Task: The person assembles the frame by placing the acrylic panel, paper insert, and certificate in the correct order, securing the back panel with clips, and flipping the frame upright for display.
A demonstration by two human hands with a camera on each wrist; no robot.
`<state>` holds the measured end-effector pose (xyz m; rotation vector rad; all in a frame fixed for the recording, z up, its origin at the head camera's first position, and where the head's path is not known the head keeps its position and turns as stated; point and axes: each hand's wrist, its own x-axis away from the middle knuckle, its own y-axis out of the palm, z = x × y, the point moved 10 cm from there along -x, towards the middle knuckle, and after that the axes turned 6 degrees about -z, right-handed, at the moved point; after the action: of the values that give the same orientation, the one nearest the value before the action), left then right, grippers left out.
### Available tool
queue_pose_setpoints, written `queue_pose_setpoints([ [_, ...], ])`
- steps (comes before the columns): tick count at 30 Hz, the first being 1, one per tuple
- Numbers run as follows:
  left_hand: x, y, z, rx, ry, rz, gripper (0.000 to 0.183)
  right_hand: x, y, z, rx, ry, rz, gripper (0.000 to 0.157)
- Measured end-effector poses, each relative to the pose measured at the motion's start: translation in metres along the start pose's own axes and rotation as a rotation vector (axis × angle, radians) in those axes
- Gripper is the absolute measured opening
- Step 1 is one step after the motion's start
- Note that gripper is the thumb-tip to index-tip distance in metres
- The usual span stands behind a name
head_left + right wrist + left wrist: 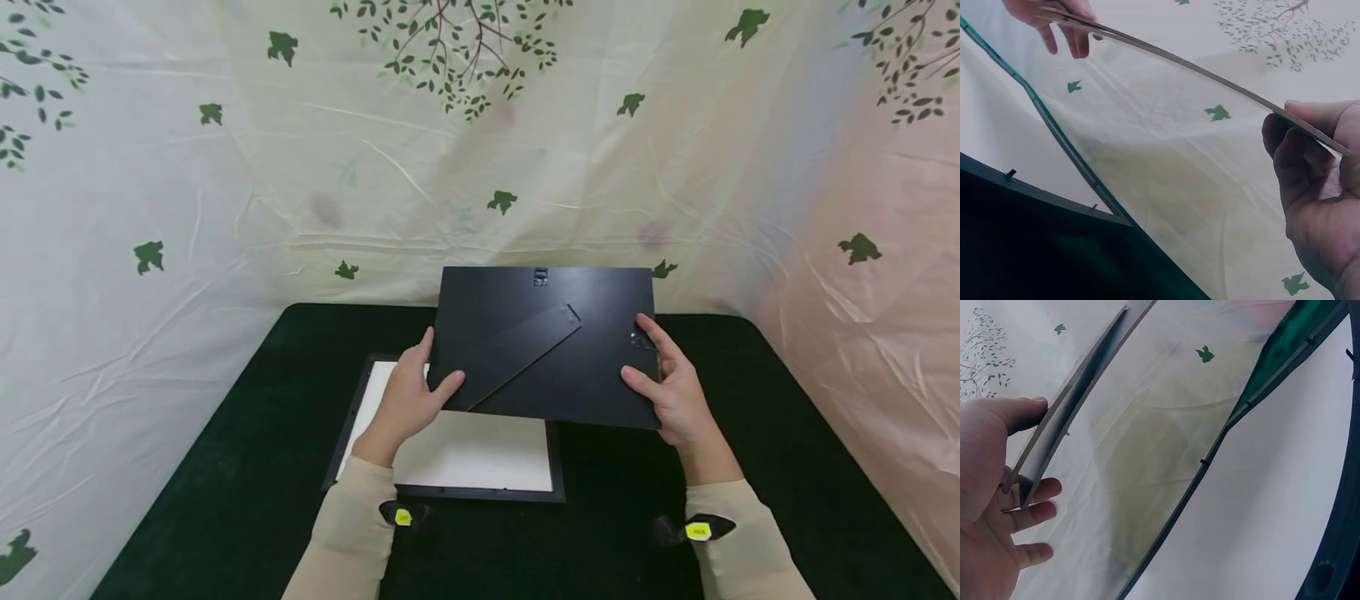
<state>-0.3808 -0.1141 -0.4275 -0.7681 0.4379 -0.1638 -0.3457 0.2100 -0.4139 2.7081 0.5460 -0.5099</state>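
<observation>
A black picture frame backing board (517, 358), with a fold-out stand and small metal hangers, is held up and tilted above the table. My left hand (408, 396) grips its left edge, thumb on the near face and fingers behind. At the right edge my right hand (671, 392) pinches it between thumb and fingers. The left wrist view shows the stand flap (1054, 425) parted slightly from the board. Below and to the left lies a black picture frame (480, 493), back side up, with a white sheet (480, 450) inside it, partly hidden by the board and left hand.
A dark green cloth (225, 467) covers the table. Small metal tabs (1010, 174) stick out along the frame's inner edge. Behind and at both sides hangs a pale curtain (420, 192) printed with leaves and birds.
</observation>
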Motion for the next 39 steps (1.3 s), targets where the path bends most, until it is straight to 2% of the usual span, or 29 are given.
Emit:
queue_pose_setpoints([
  [6,0.000,-0.002,-0.003,0.018,-0.008,0.025,0.083,0.000,0.000,0.006,0.074,0.028,0.023,0.075],
  [15,0.005,-0.012,-0.001,0.016,-0.042,0.053,0.085,-0.002,-0.005,0.017,0.263,0.093,0.040,0.082],
  [23,0.013,-0.020,-0.011,-0.073,-0.062,0.003,0.086,-0.002,0.002,0.032,0.367,0.193,0.045,0.085],
  [35,0.033,-0.032,-0.037,-0.159,-0.055,-0.078,0.087,-0.005,0.015,0.063,0.391,0.270,-0.017,0.075],
  [39,0.038,-0.033,-0.049,-0.184,-0.089,-0.105,0.087,-0.003,0.020,0.082,0.394,0.313,-0.015,0.075],
])
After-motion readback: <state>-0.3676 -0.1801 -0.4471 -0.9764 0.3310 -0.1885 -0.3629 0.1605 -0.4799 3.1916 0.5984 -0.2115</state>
